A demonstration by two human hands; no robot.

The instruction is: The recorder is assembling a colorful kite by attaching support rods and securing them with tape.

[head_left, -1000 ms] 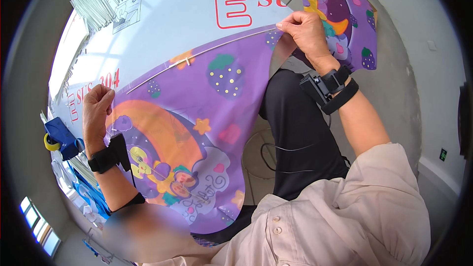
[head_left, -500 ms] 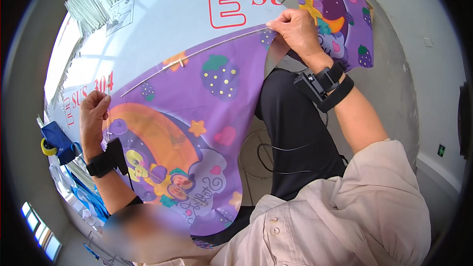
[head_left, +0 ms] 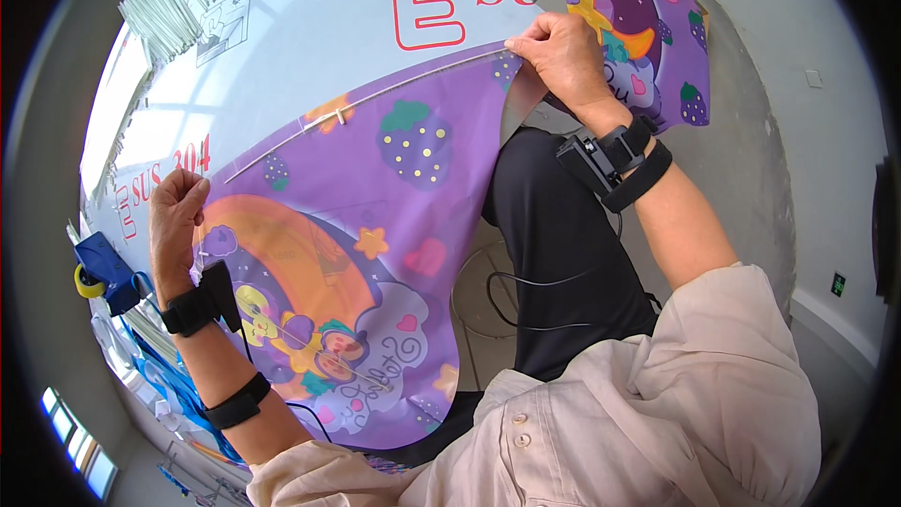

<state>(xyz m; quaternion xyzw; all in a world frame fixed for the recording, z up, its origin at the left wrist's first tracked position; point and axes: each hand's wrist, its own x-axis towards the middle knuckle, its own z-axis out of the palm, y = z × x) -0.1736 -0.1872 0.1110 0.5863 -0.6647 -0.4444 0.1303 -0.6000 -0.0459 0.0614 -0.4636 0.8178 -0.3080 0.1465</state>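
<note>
A purple printed kite sheet (head_left: 375, 253) with strawberries, stars and a cartoon figure lies spread across the person's lap and the edge of the white table (head_left: 310, 47); the left hand (head_left: 176, 216) pinches the sheet's left corner, fingers closed on the fabric; the right hand (head_left: 563, 56) is closed on the sheet's upper right corner, where a thin white rod (head_left: 375, 94) runs along the sheet's top edge; a second purple sheet (head_left: 648, 28) lies just beyond the right hand; a blue tape dispenser (head_left: 103, 268) sits left of the kite sheet, near the left wrist.
</note>
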